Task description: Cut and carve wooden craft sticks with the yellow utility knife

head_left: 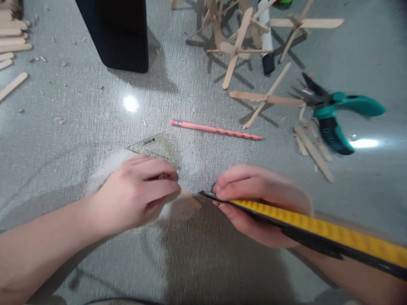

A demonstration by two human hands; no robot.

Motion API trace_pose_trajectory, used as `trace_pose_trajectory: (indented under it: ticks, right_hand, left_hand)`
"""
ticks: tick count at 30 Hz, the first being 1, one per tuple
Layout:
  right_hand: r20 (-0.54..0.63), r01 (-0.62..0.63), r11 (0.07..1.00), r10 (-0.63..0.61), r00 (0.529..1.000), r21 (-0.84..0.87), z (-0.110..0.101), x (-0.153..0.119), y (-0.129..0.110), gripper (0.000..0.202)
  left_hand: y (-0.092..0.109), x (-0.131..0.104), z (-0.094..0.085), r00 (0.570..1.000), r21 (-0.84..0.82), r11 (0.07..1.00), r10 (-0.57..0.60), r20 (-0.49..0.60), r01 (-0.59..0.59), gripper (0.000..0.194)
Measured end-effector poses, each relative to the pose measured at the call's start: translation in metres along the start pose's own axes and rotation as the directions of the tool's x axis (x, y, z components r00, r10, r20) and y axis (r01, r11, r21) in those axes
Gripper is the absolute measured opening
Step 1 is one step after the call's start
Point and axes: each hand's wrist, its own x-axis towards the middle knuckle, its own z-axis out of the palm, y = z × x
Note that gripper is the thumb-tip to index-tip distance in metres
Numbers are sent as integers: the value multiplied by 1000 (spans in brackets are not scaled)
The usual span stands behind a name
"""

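Note:
My left hand point(140, 190) is closed on a wooden craft stick point(190, 199), whose end sticks out past the fingers toward the right. My right hand point(257, 199) grips a yellow and black utility knife point(302, 220) close to its front. The knife's dark blade points left, a short way from the end of the stick. Under and beside my left hand lies a pale dusty patch on the table. A clear set square point(155, 146) rests just beyond the left fingers, partly hidden by them. Beyond the hands lies a pink pencil point(216, 130).
Teal-handled pliers point(337, 110) lie at the right, near cut stick pieces point(314, 152). Several crossed-stick assemblies point(237, 51) and a white marker point(265, 34) are at the back. A black object point(124, 38) stands at back left. Loose craft sticks point(12, 42) lie at far left.

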Motion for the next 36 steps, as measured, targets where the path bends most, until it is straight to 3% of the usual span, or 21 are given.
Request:
trace_pose_trajectory:
  ticks: [6, 10, 20, 25, 36]
  right_hand:
    - [-5, -4, 1000, 4, 1000, 4, 0, 0, 0, 23]
    - [-46, -9, 1000, 9, 999, -17, -1, 0, 0, 24]
    - [35, -40, 998, 41, 999, -41, 0, 0, 0, 22]
    - [71, -94, 991, 101, 992, -92, -1, -2, -3, 18]
    - [105, -53, 991, 66, 992, -122, 5, -1, -2, 20]
  left_hand:
    - [8, -3, -3, 996, 208, 976, -47, -79, 62, 13]
    - [15, -7, 1, 999, 306, 951, -39, -37, 49, 14]
    - [9, 0, 2, 999, 50, 998, -30, 36, 28, 15]
    - [4, -2, -2, 997, 164, 986, -40, 67, 28, 41]
    - [2, 5, 0, 980, 243, 969, -88, 178, 43, 58]
